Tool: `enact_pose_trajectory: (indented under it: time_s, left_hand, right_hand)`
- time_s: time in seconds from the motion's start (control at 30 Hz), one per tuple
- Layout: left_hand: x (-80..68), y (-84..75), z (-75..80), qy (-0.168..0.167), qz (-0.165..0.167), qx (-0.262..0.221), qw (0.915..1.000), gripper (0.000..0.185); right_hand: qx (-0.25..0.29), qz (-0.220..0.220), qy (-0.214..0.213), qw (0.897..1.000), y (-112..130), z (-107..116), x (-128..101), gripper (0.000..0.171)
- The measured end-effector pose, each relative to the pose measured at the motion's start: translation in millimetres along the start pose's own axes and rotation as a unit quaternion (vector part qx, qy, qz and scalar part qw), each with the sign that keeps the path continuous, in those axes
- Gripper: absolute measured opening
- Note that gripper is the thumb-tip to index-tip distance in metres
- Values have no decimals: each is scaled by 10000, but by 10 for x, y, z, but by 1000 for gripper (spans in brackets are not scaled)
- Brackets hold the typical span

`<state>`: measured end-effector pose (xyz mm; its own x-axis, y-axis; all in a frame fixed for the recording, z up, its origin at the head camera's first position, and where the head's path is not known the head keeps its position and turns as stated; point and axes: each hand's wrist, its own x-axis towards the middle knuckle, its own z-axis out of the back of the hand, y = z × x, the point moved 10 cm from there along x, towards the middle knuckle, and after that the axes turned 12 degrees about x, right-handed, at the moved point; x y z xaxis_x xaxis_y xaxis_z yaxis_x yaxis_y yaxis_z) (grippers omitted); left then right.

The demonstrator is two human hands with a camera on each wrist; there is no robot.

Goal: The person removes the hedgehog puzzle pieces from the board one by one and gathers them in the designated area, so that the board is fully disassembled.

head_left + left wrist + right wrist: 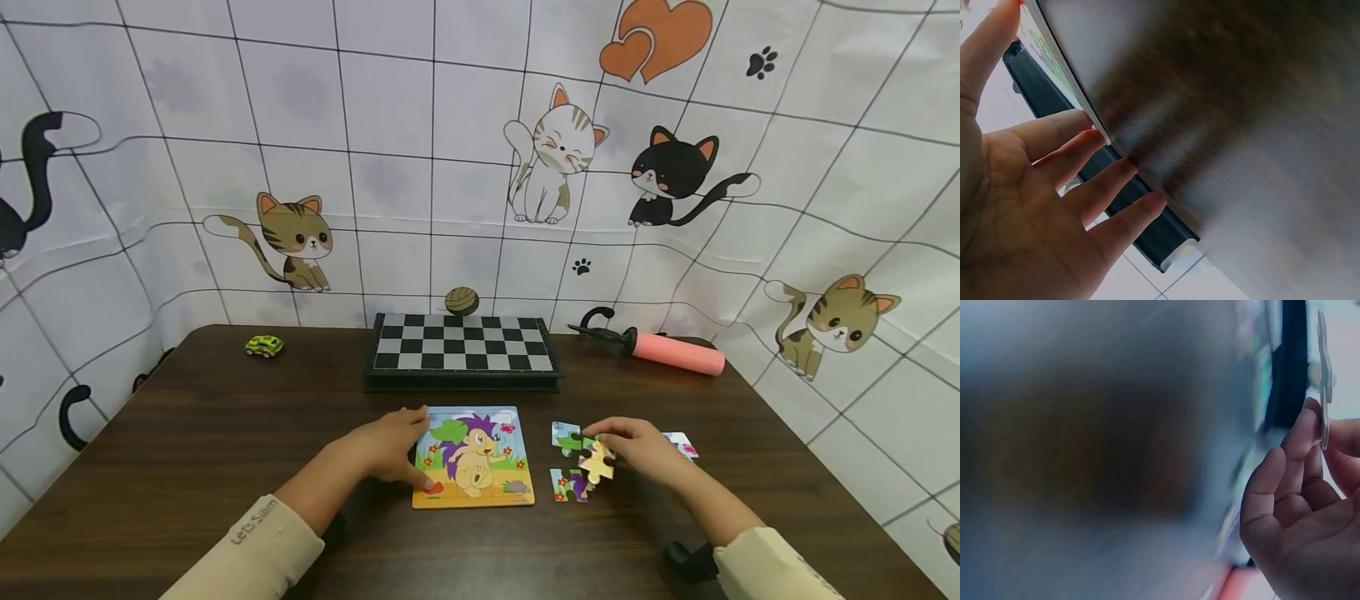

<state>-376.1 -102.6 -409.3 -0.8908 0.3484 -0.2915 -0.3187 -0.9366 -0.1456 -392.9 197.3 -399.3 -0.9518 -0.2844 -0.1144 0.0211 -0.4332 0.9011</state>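
A square jigsaw board (480, 458) printed with a purple-spined hedgehog lies flat on the table. My left hand (393, 446) rests along its left side, thumb over the near left corner and fingers by the far left one. In the left wrist view the left hand's fingers (1113, 187) are nearly straight, two touching the board's edge. Right of the board, my right hand (637, 446) pinches a cream puzzle piece (597, 462) between thumb and fingertips. The right wrist view shows that piece edge-on. Other puzzle pieces (561, 485) lie beneath and beside the right hand.
Behind the jigsaw board stands a black-and-white chessboard case (463, 382). A pink-handled pump-like thing (678, 353) lies at the back right, and a small green toy car (264, 346) at the back left. Another piece (682, 444) shows beyond the right hand on the brown table (300, 392).
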Motion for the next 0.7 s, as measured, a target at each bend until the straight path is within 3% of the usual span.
enact_pose_trajectory:
  time_s: [0.23,0.53,0.7]
  left_hand:
    - [19,-24,2,33,-53,66,10000,93]
    - [13,-34,6,76,0,47,10000,92]
    - [16,-28,8,77,16,88,9999,93]
  right_hand:
    - [-371,169,60,9992,-236,284,-258,25]
    - [-1086,353,50,9934,-190,261,-302,21]
    - [-1867,264,-173,9819,-117,285,-310,28]
